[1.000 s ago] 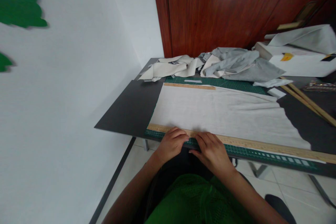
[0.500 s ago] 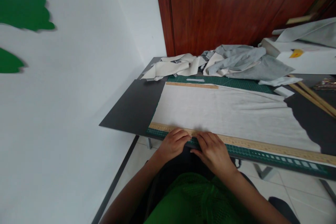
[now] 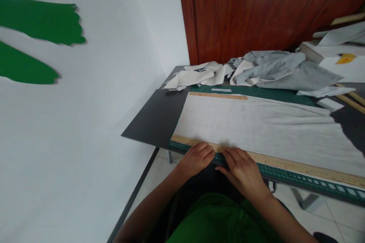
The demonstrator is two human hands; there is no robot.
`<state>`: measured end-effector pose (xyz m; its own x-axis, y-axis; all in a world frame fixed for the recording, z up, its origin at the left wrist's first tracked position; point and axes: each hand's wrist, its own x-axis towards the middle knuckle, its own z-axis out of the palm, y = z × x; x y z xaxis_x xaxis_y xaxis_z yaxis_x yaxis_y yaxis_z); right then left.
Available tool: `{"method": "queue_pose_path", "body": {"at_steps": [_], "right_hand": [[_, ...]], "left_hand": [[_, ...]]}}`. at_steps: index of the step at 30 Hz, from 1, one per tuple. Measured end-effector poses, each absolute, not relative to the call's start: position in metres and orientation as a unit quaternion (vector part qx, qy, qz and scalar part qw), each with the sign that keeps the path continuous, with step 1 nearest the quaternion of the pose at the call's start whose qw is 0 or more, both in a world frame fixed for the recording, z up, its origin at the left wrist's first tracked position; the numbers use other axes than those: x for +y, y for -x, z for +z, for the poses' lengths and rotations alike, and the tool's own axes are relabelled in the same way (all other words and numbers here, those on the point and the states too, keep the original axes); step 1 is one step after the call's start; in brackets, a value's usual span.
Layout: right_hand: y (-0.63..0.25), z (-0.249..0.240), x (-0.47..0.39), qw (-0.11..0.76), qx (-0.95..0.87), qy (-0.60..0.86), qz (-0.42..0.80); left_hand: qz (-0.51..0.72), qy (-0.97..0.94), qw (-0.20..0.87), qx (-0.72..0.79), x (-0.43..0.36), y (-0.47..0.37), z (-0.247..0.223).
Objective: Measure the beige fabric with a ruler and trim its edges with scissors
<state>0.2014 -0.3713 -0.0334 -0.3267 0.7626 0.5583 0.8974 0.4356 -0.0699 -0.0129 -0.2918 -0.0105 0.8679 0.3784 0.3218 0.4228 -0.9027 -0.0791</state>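
Note:
A pale fabric sheet (image 3: 256,125) lies spread over a green cutting mat (image 3: 281,171). Along its near edge runs a long wooden ruler (image 3: 273,161); a shorter wooden ruler (image 3: 219,95) rests at the far edge. My left hand (image 3: 198,157) has its fingers curled together at the near edge of the long ruler; whatever they pinch is hidden. Just to its right, my right hand (image 3: 239,165) rests its fingers on the long ruler, with the thumb apart from them, down by the table edge.
Grey and cream fabric scraps (image 3: 273,70) are heaped along the back of the dark table (image 3: 154,117). A white box (image 3: 345,60), a small white block (image 3: 330,104) and wooden sticks (image 3: 352,100) are at the right. A white wall (image 3: 85,121) stands at the left.
The whole view has shifted, so the table and hands appear further right. Both hands remain at about the same place along the long ruler.

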Motion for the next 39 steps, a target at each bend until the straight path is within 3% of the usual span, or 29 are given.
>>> {"method": "queue_pose_path", "body": {"at_steps": [39], "right_hand": [[-0.204, -0.034, -0.371, 0.262, -0.809, 0.508, -0.137]], "left_hand": [[-0.260, 0.932, 0.101, -0.231, -0.249, 0.125, -0.022]]}}
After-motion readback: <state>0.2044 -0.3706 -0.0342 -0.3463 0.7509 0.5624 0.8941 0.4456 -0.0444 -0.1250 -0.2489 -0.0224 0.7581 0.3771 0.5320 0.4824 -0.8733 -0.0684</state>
